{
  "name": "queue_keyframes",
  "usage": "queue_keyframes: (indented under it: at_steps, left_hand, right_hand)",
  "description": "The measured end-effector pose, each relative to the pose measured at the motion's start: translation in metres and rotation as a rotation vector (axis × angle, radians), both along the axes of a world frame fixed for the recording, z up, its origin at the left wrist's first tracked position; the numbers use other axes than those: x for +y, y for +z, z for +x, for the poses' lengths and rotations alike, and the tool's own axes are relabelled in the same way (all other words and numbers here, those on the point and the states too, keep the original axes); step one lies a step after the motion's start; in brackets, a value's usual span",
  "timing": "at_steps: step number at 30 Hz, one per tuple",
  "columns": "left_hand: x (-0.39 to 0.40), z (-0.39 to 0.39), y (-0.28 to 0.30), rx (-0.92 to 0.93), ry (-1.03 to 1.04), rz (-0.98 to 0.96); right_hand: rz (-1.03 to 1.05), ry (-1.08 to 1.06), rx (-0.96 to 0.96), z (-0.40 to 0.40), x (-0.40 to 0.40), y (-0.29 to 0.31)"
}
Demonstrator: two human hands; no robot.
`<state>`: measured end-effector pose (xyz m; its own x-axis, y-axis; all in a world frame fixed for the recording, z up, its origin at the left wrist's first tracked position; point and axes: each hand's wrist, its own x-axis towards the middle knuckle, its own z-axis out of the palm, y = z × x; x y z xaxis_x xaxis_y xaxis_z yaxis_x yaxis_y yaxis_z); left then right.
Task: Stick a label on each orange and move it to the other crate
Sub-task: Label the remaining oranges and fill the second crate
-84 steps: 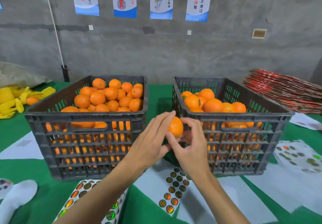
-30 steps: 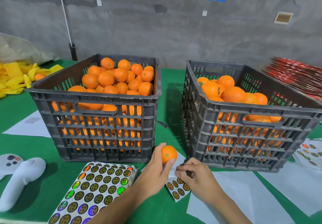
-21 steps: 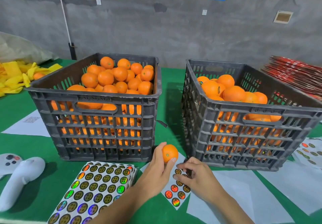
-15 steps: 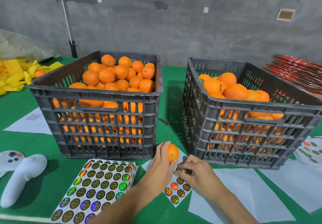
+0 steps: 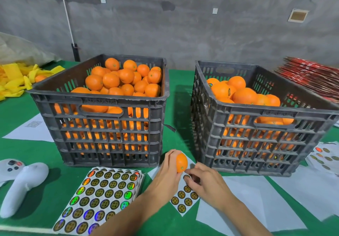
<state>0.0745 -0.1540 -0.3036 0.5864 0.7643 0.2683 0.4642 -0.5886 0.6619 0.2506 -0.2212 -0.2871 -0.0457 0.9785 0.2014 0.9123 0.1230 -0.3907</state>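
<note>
My left hand (image 5: 169,176) grips an orange (image 5: 181,162) low over the green table, between the two dark crates. My right hand (image 5: 205,185) rests on a small sticker sheet (image 5: 184,198), its fingertips pinched at a round label (image 5: 186,177) at the sheet's top, just under the orange. The left crate (image 5: 102,123) is heaped with oranges. The right crate (image 5: 256,133) holds oranges too, some with labels showing.
A full sheet of holographic stickers (image 5: 100,199) lies front left. A white controller (image 5: 20,186) sits at the far left. White backing papers (image 5: 256,202) cover the table on the right. Yellow wrappers (image 5: 16,81) and a red stack (image 5: 311,77) lie at the back.
Both hands came down from crate height to the table with the orange. My right hand left the orange and settled on the small sticker sheet, fingers closing on a label.
</note>
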Motion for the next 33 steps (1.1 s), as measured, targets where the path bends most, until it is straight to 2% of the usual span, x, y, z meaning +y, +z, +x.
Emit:
queue_keyframes:
  at_steps: [5, 18, 22, 28, 31, 33]
  left_hand:
    - [-0.001, -0.001, 0.001, 0.016, 0.033, -0.015]
    - [-0.003, -0.004, 0.002, -0.016, 0.056, -0.021]
    - [-0.003, -0.005, 0.004, -0.002, 0.043, -0.002]
    - [0.003, -0.010, 0.003, 0.048, -0.005, 0.021]
    - [0.007, -0.012, 0.003, 0.061, -0.034, 0.034]
    - [0.010, -0.014, 0.004, 0.064, -0.052, 0.041]
  right_hand:
    - [-0.086, -0.010, 0.054, 0.003, 0.001, -0.006]
    - [-0.065, -0.124, 0.202, 0.001, 0.007, -0.007]
    - [-0.137, -0.146, 0.228, 0.002, 0.010, -0.003]
    - [-0.271, -0.072, 0.390, 0.011, 0.015, 0.002]
    - [-0.252, -0.048, 0.402, 0.016, 0.015, 0.000]
    - [-0.186, -0.043, 0.336, 0.020, 0.013, -0.004]
